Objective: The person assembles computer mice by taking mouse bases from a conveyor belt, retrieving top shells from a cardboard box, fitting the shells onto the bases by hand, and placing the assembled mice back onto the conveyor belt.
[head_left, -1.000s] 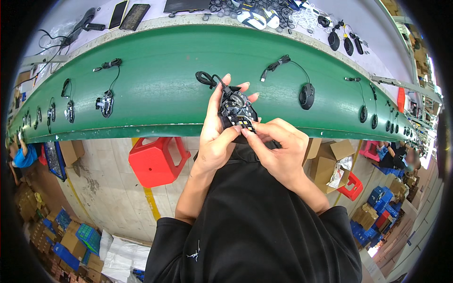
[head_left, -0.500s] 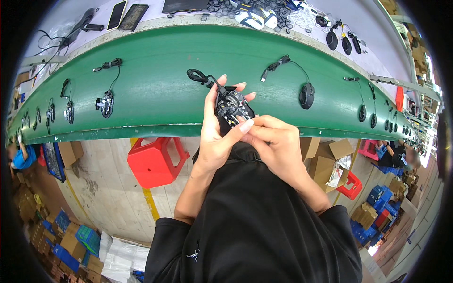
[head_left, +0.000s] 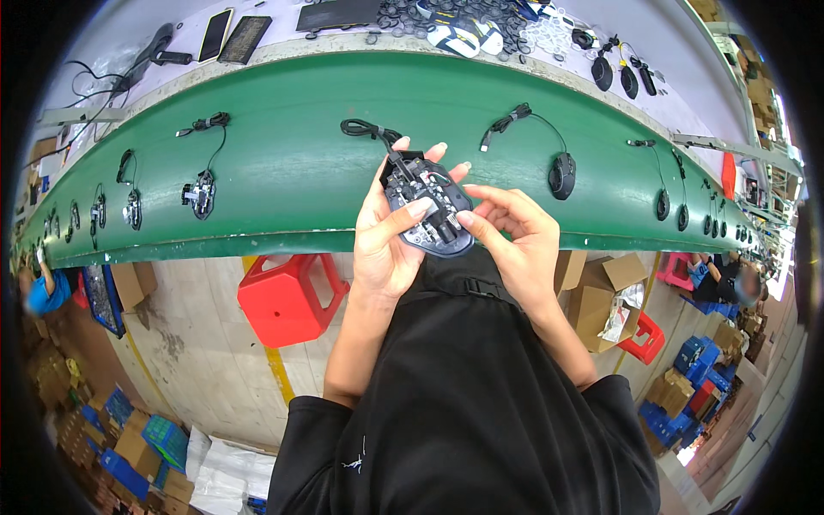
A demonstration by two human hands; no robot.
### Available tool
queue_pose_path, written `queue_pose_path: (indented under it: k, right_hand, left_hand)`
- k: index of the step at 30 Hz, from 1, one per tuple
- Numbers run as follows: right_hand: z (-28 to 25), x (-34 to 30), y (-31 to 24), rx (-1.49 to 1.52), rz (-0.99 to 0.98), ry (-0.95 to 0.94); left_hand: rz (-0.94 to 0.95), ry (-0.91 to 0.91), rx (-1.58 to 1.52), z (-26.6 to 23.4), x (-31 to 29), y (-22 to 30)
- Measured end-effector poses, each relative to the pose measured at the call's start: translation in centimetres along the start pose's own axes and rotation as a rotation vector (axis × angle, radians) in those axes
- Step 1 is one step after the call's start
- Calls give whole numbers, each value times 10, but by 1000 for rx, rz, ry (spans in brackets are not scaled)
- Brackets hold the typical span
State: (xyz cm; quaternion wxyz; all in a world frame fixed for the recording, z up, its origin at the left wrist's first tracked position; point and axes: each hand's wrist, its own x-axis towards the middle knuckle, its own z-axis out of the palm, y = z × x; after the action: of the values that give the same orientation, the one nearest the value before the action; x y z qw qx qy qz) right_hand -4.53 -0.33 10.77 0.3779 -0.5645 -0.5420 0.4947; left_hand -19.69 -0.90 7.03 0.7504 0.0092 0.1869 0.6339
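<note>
One left hand (head_left: 380, 251) and one right hand (head_left: 525, 249) were at one opened mouse (head_left: 443, 194). One green belt (head_left: 300, 103) carried at least three more opened mice (head_left: 202, 196) leftward and three closed mice (head_left: 562, 176) rightward; those farther off were too small to count. There was one phone (head_left: 216, 34).

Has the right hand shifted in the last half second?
Yes: the right hand has moved away from the body, its fingertips now further in over the green work surface, judged against that surface's near edge.
</note>
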Motion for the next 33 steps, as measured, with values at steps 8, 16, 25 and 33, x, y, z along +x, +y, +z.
queue_pose_path:
  k: [8, 16, 25, 33]
  right_hand:
    - [6, 1, -4, -154, -172, 35]
    - [34, 2, 0, -331, -483, 68]
    - [14, -21, 11, -151, -191, 177]
    - [-48, -66, 64, -76, 9, 343]
  left_hand:
    - [77, -70, 165, -1, -8, 4]
    - [40, -69, 302, -9, -24, 2]
    - [-24, 46, 261, -20, -26, 0]
    - [-46, 65, 455, -21, -15, -24]
